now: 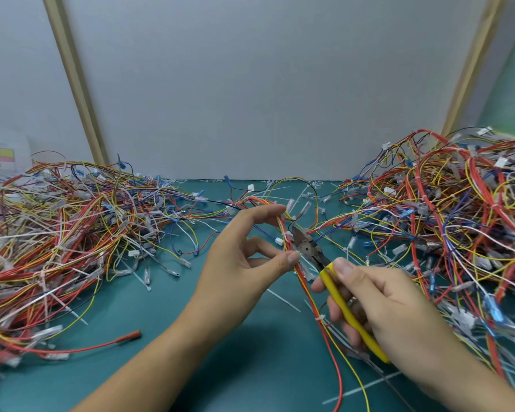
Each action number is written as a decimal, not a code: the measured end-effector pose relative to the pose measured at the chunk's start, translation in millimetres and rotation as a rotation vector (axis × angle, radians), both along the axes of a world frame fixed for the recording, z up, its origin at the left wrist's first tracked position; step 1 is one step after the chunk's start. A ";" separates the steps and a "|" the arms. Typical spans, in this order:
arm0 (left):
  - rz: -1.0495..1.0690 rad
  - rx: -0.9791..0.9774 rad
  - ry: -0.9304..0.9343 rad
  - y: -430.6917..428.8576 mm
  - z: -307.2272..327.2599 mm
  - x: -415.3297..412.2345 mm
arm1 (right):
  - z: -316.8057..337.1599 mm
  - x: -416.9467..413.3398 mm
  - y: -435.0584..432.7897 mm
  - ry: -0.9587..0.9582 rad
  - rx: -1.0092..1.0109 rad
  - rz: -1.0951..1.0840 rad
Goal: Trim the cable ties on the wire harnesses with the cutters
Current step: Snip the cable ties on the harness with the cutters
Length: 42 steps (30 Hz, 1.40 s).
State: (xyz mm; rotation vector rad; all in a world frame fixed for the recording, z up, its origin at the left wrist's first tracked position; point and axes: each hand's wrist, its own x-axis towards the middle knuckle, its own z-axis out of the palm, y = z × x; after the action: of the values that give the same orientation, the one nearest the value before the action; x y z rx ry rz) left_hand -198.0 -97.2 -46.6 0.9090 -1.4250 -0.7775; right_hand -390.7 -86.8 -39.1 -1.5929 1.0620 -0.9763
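Note:
My left hand (238, 257) pinches a wire harness (315, 307) of red, orange and yellow wires between thumb and forefinger, holding it upright above the green mat. A white cable tie (286, 235) wraps the bundle between my fingertips. My right hand (381, 307) grips the yellow-handled cutters (339, 295). Their metal jaws (302, 240) point up and left, right beside the tie on the harness. A second white tie (320, 318) sits lower on the same bundle.
A big tangle of harnesses (57, 230) covers the left of the green mat (220, 352), and another heap (458, 221) fills the right. Cut tie ends (283, 300) lie scattered on the mat. A grey partition (250, 84) stands behind.

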 end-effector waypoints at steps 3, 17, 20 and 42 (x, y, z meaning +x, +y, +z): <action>-0.003 0.114 0.064 -2.2 -1.3 1.9 | 0.7 1.0 -1.0 -0.004 -0.034 -0.020; 0.146 0.417 0.596 -15.2 -0.4 10.7 | -0.1 -6.5 -5.4 0.055 -0.233 -0.154; 0.092 0.486 0.608 -16.3 0.0 9.0 | -3.4 -6.7 -7.9 0.057 -0.205 -0.132; -0.249 0.701 0.151 -2.4 -0.7 -7.5 | -14.6 1.5 -28.8 0.138 -0.285 -0.079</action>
State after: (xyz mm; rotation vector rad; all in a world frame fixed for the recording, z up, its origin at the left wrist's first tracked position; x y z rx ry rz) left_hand -205.4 -99.6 -47.3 1.1725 -1.1483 -1.5568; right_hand -389.2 -115.6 -53.7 -1.8843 1.1248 -1.1224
